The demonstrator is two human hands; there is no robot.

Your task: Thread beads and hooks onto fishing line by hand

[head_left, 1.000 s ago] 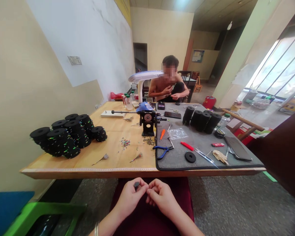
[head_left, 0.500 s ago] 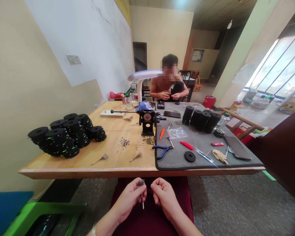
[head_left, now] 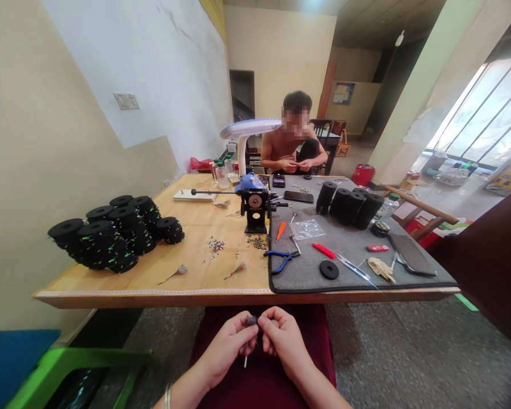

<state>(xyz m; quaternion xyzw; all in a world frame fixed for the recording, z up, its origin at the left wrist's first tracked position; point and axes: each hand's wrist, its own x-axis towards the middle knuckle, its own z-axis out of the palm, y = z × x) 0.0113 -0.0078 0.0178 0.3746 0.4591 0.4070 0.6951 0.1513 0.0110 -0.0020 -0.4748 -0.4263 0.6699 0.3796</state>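
Both my hands are low over my lap, below the front edge of the wooden table [head_left: 153, 295]. My left hand [head_left: 227, 346] is closed in a pinch on a small dark tuft with a thin pale stem [head_left: 250, 325] that hangs down between the hands. My right hand [head_left: 283, 338] is closed too, its fingertips meeting the top of the same tuft. Dark red cloth [head_left: 264, 380] covers my lap beneath them.
On the table: stacked black spools [head_left: 111, 236] at left, a small black winding machine [head_left: 255, 207], a grey mat [head_left: 357, 250] with blue pliers [head_left: 281, 260], scissors, red tools and black spools [head_left: 349, 207]. A person sits at the far end. A green stool [head_left: 76, 369] stands at lower left.
My hands drew apart half a second ago, showing the pale stem, and have now come back together with the fingertips touching at the tuft.
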